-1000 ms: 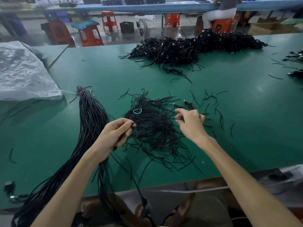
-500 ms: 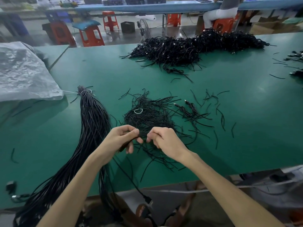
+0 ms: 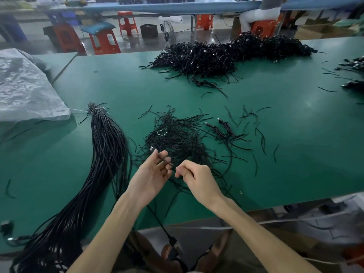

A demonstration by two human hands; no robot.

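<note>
My left hand (image 3: 152, 175) holds a thin black cable (image 3: 164, 160) between thumb and fingers; the cable's metal plug end (image 3: 152, 148) sticks out past the fingertips. The rest of that cable hangs down over the table's front edge to a plug (image 3: 173, 241). My right hand (image 3: 196, 179) hovers close beside the left, fingers curled and pinching a thin black tie. Both hands are above a loose pile of short black ties (image 3: 177, 138) on the green table (image 3: 295, 154).
A long tied bundle of black cables (image 3: 106, 146) lies to the left and drapes off the front edge. A big heap of coiled cables (image 3: 226, 54) sits at the back. A plastic bag (image 3: 23, 89) lies far left. Two coiled cables (image 3: 222, 129) rest right of the pile.
My right hand came back from the pile's right side and met the left hand. The left hand has turned palm-up, with the cable's plug end now raised past the fingers.
</note>
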